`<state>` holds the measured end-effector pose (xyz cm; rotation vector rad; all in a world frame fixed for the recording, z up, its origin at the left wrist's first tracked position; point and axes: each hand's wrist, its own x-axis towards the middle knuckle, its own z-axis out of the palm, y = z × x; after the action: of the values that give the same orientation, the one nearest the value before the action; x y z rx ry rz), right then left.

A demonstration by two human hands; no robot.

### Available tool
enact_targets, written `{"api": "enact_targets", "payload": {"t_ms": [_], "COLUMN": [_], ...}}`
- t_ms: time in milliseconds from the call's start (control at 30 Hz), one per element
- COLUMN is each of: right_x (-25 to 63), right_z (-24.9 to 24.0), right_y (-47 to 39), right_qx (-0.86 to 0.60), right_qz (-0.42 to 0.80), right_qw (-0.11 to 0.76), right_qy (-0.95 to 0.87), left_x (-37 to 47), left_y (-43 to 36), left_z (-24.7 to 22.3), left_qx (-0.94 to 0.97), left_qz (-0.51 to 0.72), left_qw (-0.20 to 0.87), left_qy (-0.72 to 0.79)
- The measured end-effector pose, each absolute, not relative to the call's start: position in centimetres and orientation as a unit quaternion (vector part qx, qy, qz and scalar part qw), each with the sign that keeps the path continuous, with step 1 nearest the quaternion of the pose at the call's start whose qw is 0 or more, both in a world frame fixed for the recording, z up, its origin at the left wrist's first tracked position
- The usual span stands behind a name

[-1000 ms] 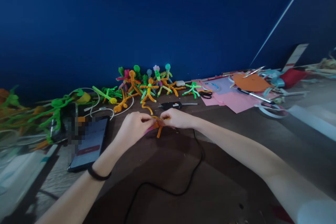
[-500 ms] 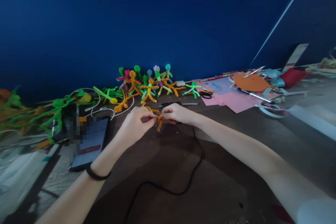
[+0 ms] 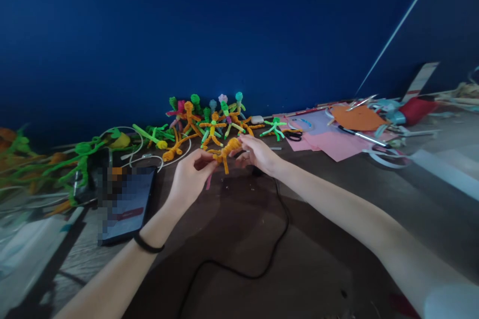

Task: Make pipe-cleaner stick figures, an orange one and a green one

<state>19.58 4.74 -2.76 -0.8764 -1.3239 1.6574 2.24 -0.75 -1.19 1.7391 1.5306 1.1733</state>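
An orange pipe-cleaner figure (image 3: 225, 153) is held between both hands above the dark table. My left hand (image 3: 192, 174) pinches its left side between thumb and fingers, and a short pink strip (image 3: 208, 181) hangs just below those fingertips. At the figure's thicker, wound end on the right, my right hand (image 3: 258, 153) grips it with closed fingers. Behind the hands, several colourful pipe-cleaner figures (image 3: 213, 127) lean and lie together against the blue wall.
A phone (image 3: 129, 214) lies left of my left hand, near green pipe-cleaner figures (image 3: 81, 159) and white cables. A black cable (image 3: 277, 254) curves across the table. Pink paper (image 3: 337, 144), orange paper (image 3: 357, 117), scissors (image 3: 294, 135) and a pen (image 3: 364, 136) are at the right.
The orange figure is raised and turned, so its wound end now shows. My right hand has shifted slightly right and up onto that end. A pink strip now shows under my left fingers.
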Motion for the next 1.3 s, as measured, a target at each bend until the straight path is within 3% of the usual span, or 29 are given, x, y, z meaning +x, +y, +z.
{"api": "enact_targets", "payload": {"t_ms": [233,533,833,1300], "right_x": [18.8,17.3,17.1,17.2], "right_z": [-3.7,-4.6,-4.8,-4.9], "right_y": [4.2,2.7,2.3,2.1], "right_qx": [-0.326,-0.300,-0.320,-0.309], "right_qz": [0.642,0.558,0.521,0.532], "right_qw": [0.336,0.455,0.488,0.488], "right_qy": [-0.607,-0.627,-0.623,-0.619], "left_x": [2.6,3.0,3.2,4.2], "left_y": [-0.8,-1.2,-2.0,-1.4], "left_z": [-2.4,-3.6,-4.1,-4.3], "left_qx": [0.606,0.628,0.720,0.495], "left_qz": [0.507,0.512,0.448,0.592], "left_qw": [0.253,0.219,0.093,0.392], "left_qy": [0.558,0.544,0.522,0.501]}}
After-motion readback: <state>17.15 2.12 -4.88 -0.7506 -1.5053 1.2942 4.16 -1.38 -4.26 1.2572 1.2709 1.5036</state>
